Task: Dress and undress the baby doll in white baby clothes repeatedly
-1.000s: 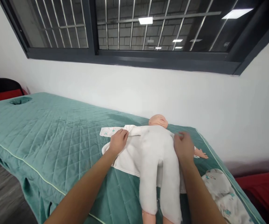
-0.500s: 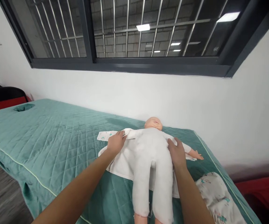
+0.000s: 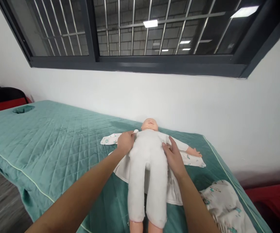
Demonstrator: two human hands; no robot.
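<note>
A baby doll in a white bodysuit lies face up on the green quilted table, its head toward the wall. An opened white garment with small teal prints is spread beneath it. My left hand grips the doll's side at its shoulder, fingers curled on the white fabric. Against the doll's other side my right hand presses with the fingers laid along the torso. The doll's bare hand sticks out to the right.
A crumpled printed cloth lies at the table's near right corner. The table has a face hole at the far left. A white wall and a barred window stand behind. Red and black seats sit at both sides.
Both hands have closed in toward the doll's torso. The doll has shifted left, and its left sleeve is no longer spread out.
</note>
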